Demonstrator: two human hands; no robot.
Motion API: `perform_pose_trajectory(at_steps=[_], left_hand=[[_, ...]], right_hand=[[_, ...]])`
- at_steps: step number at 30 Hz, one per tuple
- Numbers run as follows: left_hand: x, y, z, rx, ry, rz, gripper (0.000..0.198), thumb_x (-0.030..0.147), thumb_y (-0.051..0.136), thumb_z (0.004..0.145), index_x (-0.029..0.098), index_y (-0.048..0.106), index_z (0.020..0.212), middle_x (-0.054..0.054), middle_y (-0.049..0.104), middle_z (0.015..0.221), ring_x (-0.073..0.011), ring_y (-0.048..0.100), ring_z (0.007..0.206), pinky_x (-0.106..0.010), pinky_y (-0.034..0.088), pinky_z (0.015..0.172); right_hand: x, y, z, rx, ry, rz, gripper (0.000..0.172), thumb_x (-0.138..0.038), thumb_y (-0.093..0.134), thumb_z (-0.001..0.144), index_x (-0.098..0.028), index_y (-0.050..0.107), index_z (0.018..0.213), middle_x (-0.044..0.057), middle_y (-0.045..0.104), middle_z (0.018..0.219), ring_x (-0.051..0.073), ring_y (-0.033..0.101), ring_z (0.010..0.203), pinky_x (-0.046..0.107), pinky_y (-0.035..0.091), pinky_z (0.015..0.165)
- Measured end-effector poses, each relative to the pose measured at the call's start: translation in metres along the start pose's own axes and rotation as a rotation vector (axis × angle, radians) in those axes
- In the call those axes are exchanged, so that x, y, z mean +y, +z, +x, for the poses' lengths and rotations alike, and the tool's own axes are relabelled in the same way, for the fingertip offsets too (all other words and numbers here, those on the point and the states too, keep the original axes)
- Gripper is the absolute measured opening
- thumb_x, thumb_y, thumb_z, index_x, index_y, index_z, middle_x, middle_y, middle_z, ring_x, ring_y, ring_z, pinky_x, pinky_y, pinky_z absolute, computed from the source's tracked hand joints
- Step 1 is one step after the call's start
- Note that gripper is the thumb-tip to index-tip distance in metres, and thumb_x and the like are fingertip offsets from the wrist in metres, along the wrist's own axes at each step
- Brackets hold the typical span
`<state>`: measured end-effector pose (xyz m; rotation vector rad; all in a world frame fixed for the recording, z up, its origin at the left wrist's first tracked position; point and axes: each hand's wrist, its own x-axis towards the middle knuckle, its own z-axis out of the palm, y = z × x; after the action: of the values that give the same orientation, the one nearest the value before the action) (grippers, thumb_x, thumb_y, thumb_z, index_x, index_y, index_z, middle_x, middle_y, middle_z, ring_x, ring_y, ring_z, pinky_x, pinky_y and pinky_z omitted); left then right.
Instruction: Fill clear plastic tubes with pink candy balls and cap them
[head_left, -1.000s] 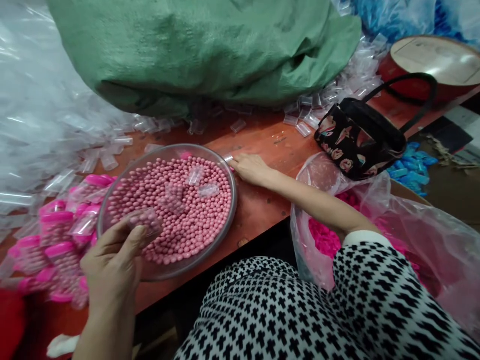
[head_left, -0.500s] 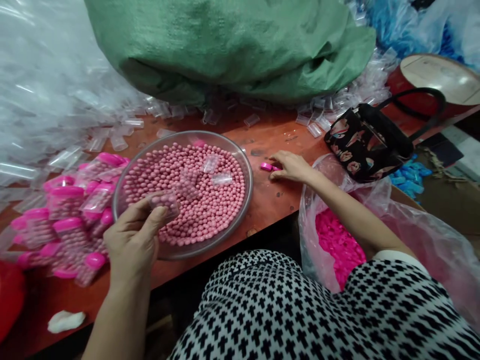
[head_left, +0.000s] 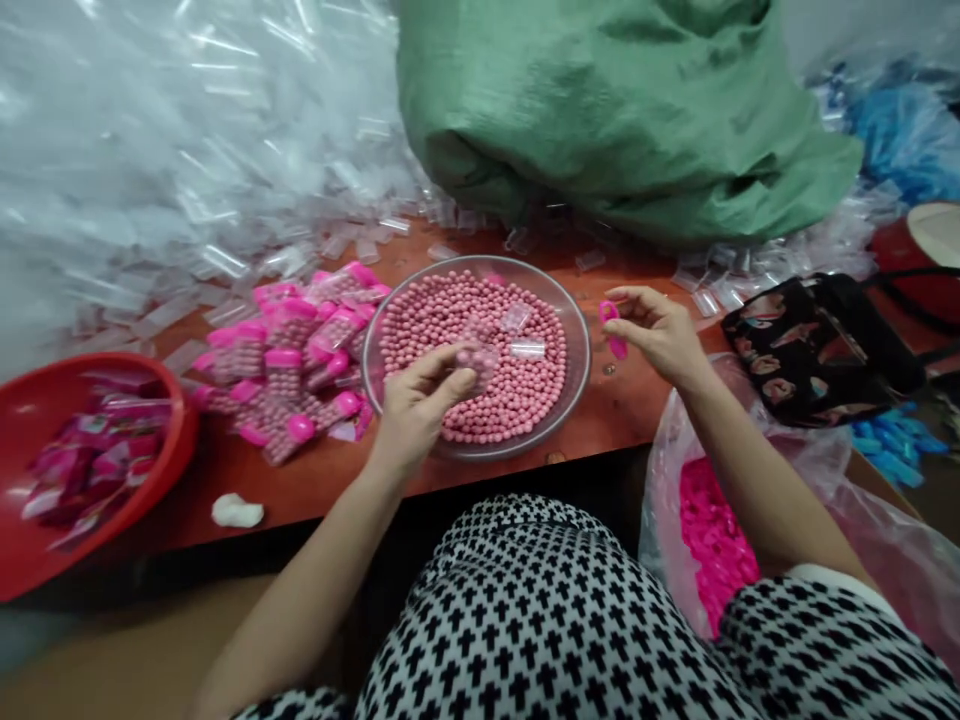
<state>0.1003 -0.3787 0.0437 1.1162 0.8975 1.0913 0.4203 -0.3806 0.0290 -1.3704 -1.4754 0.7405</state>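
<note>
My left hand [head_left: 424,400] is closed on a small clear plastic container [head_left: 480,365] with pink balls inside, held over the near left part of a metal bowl [head_left: 580,375]. Pink balls [head_left: 420,310] fill much of that bowl, and a couple of clear containers [head_left: 527,348] lie on top of them. To the right of the bowl, my right hand [head_left: 660,335] pinches a bright pink cap [head_left: 610,318] above the table; a second pink piece shows just below it. Left of the bowl is a heap of filled containers with pink caps [head_left: 283,360].
A red basin [head_left: 176,440] with wrapped packets stands at the left. Behind lie a mass of clear containers [head_left: 225,150] and a large green sack [head_left: 600,110]. At the right are a black patterned handbag [head_left: 817,350] and a plastic bag of pink caps [head_left: 712,530].
My right hand has lifted the pink cap from the table. The view has swung left, bringing the red basin further in. My left hand still holds the filled container over the bowl.
</note>
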Motion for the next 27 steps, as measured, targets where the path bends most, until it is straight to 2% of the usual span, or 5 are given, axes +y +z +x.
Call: perform_pose_trajectory(at_steps=[6, 10, 15, 23, 27], left_hand=[[0.000, 0.016, -0.003, -0.125, -0.023, -0.145, 0.041, 0.040, 0.086, 0.073, 0.017, 0.076, 0.106, -0.006, 0.076, 0.098, -0.0175, 0.073, 0.086, -0.033, 0.064, 0.083], [-0.001, 0.005, -0.003, -0.066, 0.003, -0.175, 0.043, 0.043, 0.086, 0.072, 0.017, 0.076, 0.104, -0.006, 0.077, 0.100, -0.0184, 0.072, 0.087, -0.034, 0.063, 0.084], [-0.005, -0.009, -0.003, -0.115, 0.046, -0.124, 0.042, 0.044, 0.083, 0.074, 0.016, 0.076, 0.105, -0.008, 0.076, 0.103, -0.0220, 0.072, 0.091, -0.038, 0.062, 0.085], [-0.013, -0.018, 0.004, -0.115, 0.299, 0.244, 0.029, 0.036, 0.070, 0.086, 0.018, 0.078, 0.108, -0.008, 0.077, 0.108, -0.0219, 0.072, 0.096, -0.036, 0.058, 0.089], [-0.014, -0.017, 0.001, -0.043, 0.328, 0.247, 0.028, 0.037, 0.070, 0.087, 0.019, 0.078, 0.107, -0.007, 0.078, 0.105, -0.0217, 0.072, 0.094, -0.033, 0.057, 0.085]], right_hand=[[-0.074, 0.085, -0.010, -0.074, -0.312, -0.274, 0.026, -0.027, 0.066, 0.088, -0.023, 0.073, 0.113, 0.007, 0.076, 0.109, 0.022, 0.071, 0.099, 0.040, 0.057, 0.093], [-0.082, 0.114, -0.019, -0.180, -0.200, -0.075, 0.035, -0.030, 0.062, 0.092, -0.025, 0.068, 0.126, 0.006, 0.075, 0.120, 0.023, 0.071, 0.108, 0.041, 0.058, 0.096], [-0.073, 0.112, -0.011, -0.336, 0.042, 0.262, 0.039, -0.048, 0.074, 0.085, -0.024, 0.068, 0.115, 0.004, 0.078, 0.101, 0.020, 0.075, 0.091, 0.036, 0.065, 0.077], [-0.098, 0.099, 0.000, -0.206, -0.562, -0.308, 0.029, -0.025, 0.066, 0.092, -0.023, 0.069, 0.121, 0.006, 0.077, 0.109, 0.018, 0.073, 0.094, 0.033, 0.059, 0.088], [-0.104, 0.101, -0.001, -0.284, -0.579, -0.413, 0.023, -0.026, 0.062, 0.094, -0.022, 0.068, 0.116, 0.007, 0.077, 0.105, 0.018, 0.072, 0.088, 0.032, 0.058, 0.082]])
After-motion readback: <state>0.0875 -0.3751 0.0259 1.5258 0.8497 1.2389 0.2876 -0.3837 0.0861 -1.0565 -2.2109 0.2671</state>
